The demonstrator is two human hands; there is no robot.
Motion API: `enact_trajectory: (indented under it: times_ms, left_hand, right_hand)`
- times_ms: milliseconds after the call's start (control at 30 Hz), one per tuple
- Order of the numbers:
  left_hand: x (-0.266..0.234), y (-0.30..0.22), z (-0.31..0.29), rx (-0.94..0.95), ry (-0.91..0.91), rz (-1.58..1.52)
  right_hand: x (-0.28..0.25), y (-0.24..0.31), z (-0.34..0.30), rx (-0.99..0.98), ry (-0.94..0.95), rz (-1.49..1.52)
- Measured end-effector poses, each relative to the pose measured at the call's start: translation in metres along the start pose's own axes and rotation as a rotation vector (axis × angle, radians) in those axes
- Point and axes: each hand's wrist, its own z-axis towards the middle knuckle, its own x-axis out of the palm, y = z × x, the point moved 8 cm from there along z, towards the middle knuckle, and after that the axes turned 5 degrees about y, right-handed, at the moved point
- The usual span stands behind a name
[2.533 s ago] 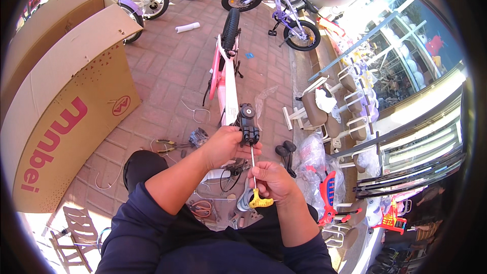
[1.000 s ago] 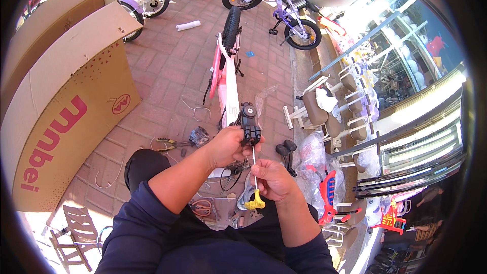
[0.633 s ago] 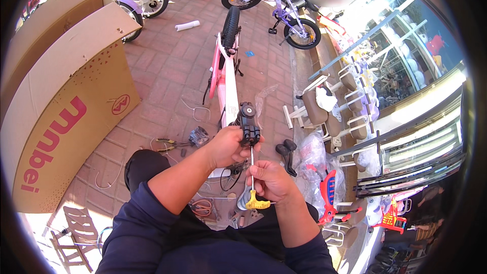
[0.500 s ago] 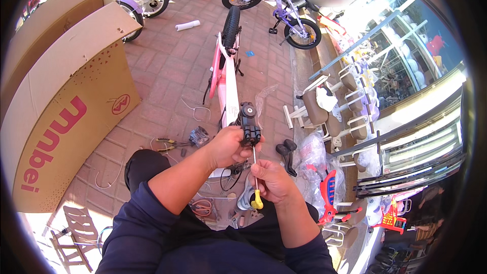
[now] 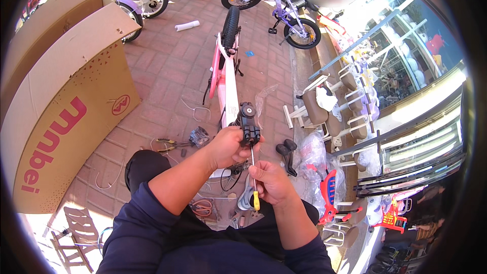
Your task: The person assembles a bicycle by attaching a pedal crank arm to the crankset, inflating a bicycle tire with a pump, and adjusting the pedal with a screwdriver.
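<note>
A pink and white bicycle (image 5: 230, 83) stretches away in front of me, its knobbly tyre (image 5: 231, 24) at the far end. My left hand (image 5: 228, 147) is closed around the near side of the black handlebar stem (image 5: 248, 117). Between the fingers of my right hand (image 5: 273, 181) is the thin metal shaft of a long hex key with a yellow end (image 5: 256, 202). Its tip meets the near face of the stem, and the yellow end hangs below my fingers. The fingertips of my left hand are partly hidden by the stem.
A large cardboard box (image 5: 76, 122) stands open at left. Pliers (image 5: 172, 144), orange-handled cutters (image 5: 204, 209) and loose ties lie on the brick paving. A purple bicycle (image 5: 291, 12) stands farther off. Wrapped parts (image 5: 312, 155) and brown seats (image 5: 315, 106) line the right side.
The yellow end of the hex key has turned and now points more straight down. My right hand has shifted slightly to the left; my left hand stays on the stem.
</note>
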Motion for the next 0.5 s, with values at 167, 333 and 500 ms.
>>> enact_trajectory:
  times_ms: [167, 333, 500]
  left_hand:
    - [0.002, -0.001, -0.002, 0.003, -0.026, 0.000]
    - [0.001, -0.003, -0.002, 0.022, -0.033, 0.013]
    - [-0.004, -0.004, 0.000, 0.049, -0.091, 0.074]
  right_hand:
    - [0.005, -0.003, -0.005, -0.012, -0.016, -0.038]
    - [0.017, -0.001, 0.000, -0.002, 0.047, -0.070]
    - [0.018, -0.002, 0.011, 0.010, 0.034, -0.068]
